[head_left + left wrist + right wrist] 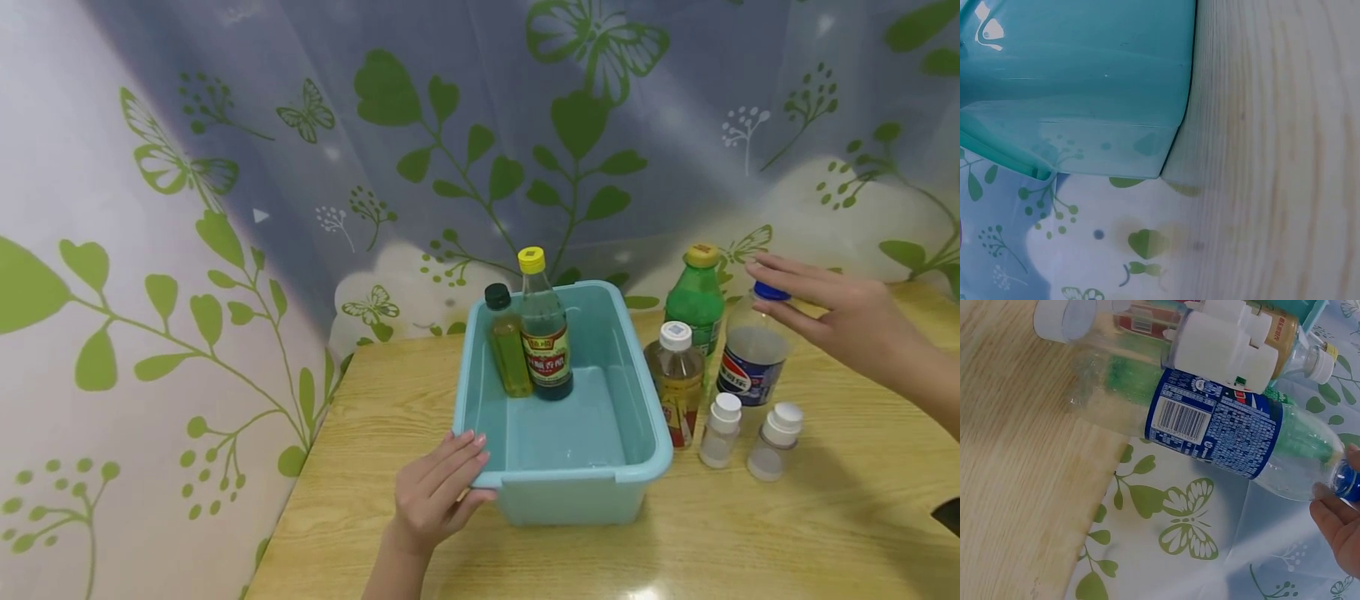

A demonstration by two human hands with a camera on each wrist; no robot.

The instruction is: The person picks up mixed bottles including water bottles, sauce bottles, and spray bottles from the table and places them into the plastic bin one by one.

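My left hand (442, 487) holds the near left corner of a light blue plastic basin (573, 500), fingers over the rim and thumb along the front. Inside stand a dark-capped bottle of yellowish liquid (512, 354) and a yellow-capped bottle of dark liquid (546, 333). To the right, my right hand (840, 308) pinches the blue cap (770, 291) of a clear plastic soda bottle (1216, 422), thumb and fingers on opposite sides of the neck. That bottle looks empty and has a blue label. In the left wrist view, the basin's side (1085, 81) shows, but no hand.
Beside the basin stand a green bottle (693, 304) with a yellow cap and a white-capped drink bottle (675, 375). Two small white-capped bottles, one left (720, 433) and one right (774, 442), stand in front. A patterned curtain (450, 108) hangs behind the wooden table (375, 400).
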